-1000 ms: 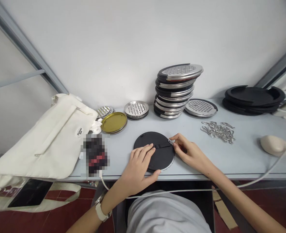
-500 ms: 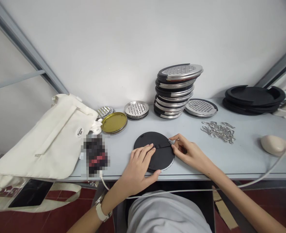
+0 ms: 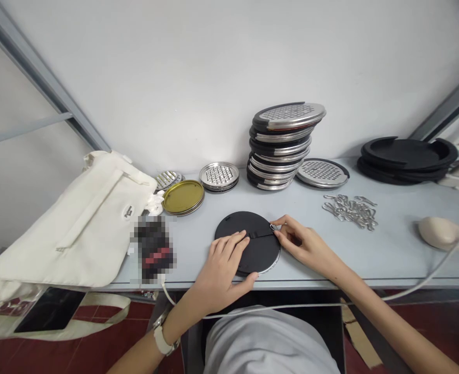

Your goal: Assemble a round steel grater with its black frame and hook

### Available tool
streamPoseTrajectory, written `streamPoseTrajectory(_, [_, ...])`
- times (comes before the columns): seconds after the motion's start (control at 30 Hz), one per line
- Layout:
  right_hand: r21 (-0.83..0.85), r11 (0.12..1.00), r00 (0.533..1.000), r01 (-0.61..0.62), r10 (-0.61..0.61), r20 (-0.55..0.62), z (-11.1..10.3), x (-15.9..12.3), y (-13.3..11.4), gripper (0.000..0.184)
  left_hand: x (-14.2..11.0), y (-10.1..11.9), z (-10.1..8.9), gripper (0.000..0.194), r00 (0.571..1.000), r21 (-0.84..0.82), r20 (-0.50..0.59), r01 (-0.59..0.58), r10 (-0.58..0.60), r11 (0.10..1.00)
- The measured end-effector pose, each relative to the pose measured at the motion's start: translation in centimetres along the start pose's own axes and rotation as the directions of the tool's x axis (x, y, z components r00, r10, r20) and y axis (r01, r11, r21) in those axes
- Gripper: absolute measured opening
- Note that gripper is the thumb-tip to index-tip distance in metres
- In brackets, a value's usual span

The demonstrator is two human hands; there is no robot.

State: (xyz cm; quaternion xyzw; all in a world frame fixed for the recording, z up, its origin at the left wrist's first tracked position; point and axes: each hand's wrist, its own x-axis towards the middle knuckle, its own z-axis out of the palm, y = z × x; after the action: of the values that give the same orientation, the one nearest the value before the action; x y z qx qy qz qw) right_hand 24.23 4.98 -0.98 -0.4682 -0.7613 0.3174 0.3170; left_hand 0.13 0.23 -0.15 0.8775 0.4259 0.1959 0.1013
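Observation:
A round black disc (image 3: pixel 253 234) with a metal rim lies face down near the table's front edge. My left hand (image 3: pixel 222 267) rests flat on its left half, fingers stretched out and thumb hooked round its near edge. My right hand (image 3: pixel 301 243) sits at the disc's right edge, fingers pinched on a small metal clip (image 3: pixel 273 227) at the end of a black strap across the disc.
A leaning stack of black-and-steel grater discs (image 3: pixel 282 145) stands behind, one grater disc (image 3: pixel 322 173) beside it. Loose metal clips (image 3: pixel 351 210) lie to the right, black rings (image 3: pixel 407 158) far right, small tins (image 3: pixel 183 197) and a white bag (image 3: pixel 77 223) to the left.

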Motion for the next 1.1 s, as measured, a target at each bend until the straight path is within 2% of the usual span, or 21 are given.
streamPoseTrajectory(0.77, [0.080,0.996,1.000,-0.025,0.024,0.013,-0.03,0.04,0.32,0.024,0.01,0.07,-0.06,0.056,1.000,-0.005,0.017,0.011,-0.011,1.000])
streamPoseTrajectory(1.1, [0.143,0.988,0.996,-0.064,0.055,0.069,-0.24,0.19,0.46,0.026,-0.03,-0.04,-0.05,0.056,1.000,0.006,-0.001,-0.003,0.003,1.000])
